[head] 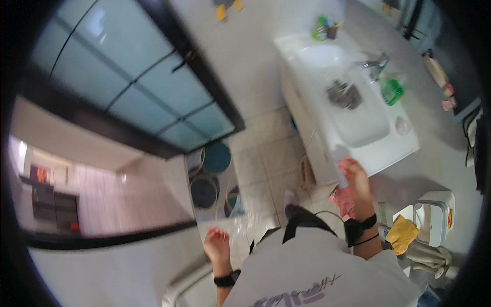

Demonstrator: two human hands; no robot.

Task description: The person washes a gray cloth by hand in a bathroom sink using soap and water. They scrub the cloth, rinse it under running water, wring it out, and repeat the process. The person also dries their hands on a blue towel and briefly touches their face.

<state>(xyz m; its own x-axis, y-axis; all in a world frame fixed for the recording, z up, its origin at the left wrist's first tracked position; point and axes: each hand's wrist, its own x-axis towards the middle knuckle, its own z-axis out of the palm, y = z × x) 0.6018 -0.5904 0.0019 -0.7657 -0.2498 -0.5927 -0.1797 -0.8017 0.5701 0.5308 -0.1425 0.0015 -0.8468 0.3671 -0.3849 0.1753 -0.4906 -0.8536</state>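
Note:
My right hand (355,176) is beside the near corner of a white washbasin (399,153), fingers apart, with nothing seen in it. A pink cloth (343,201) shows just left of that wrist. My left hand (218,245) is raised over the floor at the lower middle, fingers loosely curled and holding nothing visible. In the basin lies a wet grey cloth (344,94) below a chrome faucet (378,66). Both wrists wear black bands.
Green bottles (392,92) and a cup of brushes (332,31) stand on the basin's rim. At right are a yellow cloth (402,234) and a white bin (447,218). A frosted glass door (134,82) stands at left, near a patterned mat (216,157).

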